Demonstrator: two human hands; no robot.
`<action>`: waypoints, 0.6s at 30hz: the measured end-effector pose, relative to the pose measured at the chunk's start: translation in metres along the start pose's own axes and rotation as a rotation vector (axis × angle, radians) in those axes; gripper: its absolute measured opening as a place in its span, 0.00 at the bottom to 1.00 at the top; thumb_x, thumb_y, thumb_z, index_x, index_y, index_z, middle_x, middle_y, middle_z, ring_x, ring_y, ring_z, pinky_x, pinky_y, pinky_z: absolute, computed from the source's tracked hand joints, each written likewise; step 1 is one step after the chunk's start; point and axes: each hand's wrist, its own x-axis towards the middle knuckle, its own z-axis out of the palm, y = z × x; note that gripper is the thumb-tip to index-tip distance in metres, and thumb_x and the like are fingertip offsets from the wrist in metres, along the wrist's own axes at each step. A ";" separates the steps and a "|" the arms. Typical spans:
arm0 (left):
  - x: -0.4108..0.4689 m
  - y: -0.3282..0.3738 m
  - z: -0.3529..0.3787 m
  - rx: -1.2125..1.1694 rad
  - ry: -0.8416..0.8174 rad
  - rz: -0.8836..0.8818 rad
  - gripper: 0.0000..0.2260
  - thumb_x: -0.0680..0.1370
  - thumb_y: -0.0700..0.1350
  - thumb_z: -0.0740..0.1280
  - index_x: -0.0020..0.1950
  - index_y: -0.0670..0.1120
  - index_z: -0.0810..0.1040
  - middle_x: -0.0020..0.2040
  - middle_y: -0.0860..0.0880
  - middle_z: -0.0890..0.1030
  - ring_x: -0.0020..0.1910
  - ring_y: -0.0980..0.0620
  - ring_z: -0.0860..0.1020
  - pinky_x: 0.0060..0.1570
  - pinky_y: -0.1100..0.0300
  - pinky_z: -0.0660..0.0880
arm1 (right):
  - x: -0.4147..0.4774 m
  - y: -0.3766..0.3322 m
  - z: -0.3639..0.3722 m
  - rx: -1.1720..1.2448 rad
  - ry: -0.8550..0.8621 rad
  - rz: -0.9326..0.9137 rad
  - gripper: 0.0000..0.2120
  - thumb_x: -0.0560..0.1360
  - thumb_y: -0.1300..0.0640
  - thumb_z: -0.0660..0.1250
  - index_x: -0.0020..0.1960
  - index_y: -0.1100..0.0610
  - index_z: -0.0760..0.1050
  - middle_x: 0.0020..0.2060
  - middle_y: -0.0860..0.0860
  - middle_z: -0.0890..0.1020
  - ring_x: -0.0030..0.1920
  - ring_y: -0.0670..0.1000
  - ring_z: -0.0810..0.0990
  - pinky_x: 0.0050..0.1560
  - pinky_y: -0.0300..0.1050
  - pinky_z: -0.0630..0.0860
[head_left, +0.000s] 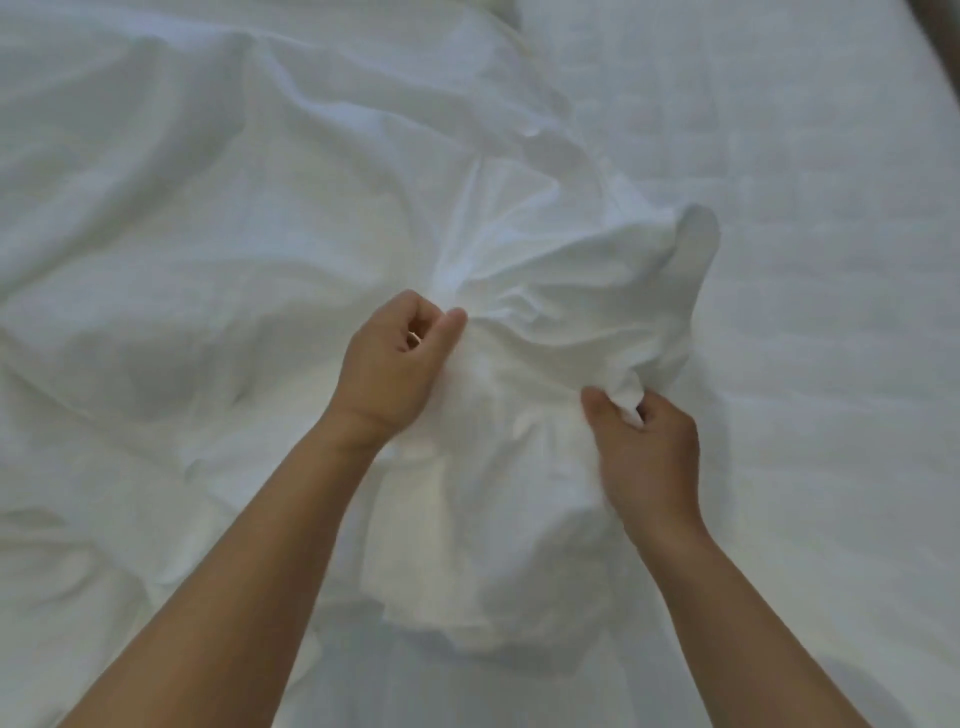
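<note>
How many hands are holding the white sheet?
2: left hand grips the bunched white sheet on its left, right hand pinches a fold on its right.

Soft, dim, bluish light lies evenly over the white sheet (545, 322), with a warmer glow on the bunched folds just below the left hand (395, 364), faint grey shadows in the creases to that hand's left, and a smeared, perhaps motion-blurred right hand (644, 457) to its right.
</note>
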 end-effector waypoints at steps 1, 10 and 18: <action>-0.003 -0.010 -0.004 0.305 -0.081 -0.004 0.15 0.75 0.60 0.64 0.53 0.51 0.76 0.52 0.55 0.77 0.55 0.55 0.74 0.54 0.56 0.70 | -0.002 0.002 -0.002 -0.031 -0.004 0.038 0.08 0.74 0.54 0.68 0.39 0.57 0.77 0.33 0.48 0.81 0.40 0.48 0.81 0.41 0.43 0.75; -0.017 -0.063 0.007 0.849 -0.510 -0.231 0.32 0.77 0.66 0.53 0.77 0.58 0.45 0.78 0.50 0.40 0.76 0.45 0.38 0.70 0.37 0.41 | -0.026 -0.037 0.060 -0.246 -0.177 -0.220 0.03 0.76 0.57 0.63 0.47 0.55 0.68 0.41 0.47 0.73 0.42 0.49 0.71 0.42 0.41 0.63; -0.031 -0.061 -0.009 0.933 -0.280 -0.010 0.11 0.80 0.46 0.56 0.58 0.48 0.75 0.56 0.49 0.77 0.60 0.46 0.72 0.54 0.53 0.65 | -0.017 -0.040 0.068 -0.423 -0.122 -0.046 0.24 0.75 0.54 0.64 0.69 0.60 0.63 0.64 0.59 0.67 0.62 0.60 0.67 0.57 0.46 0.64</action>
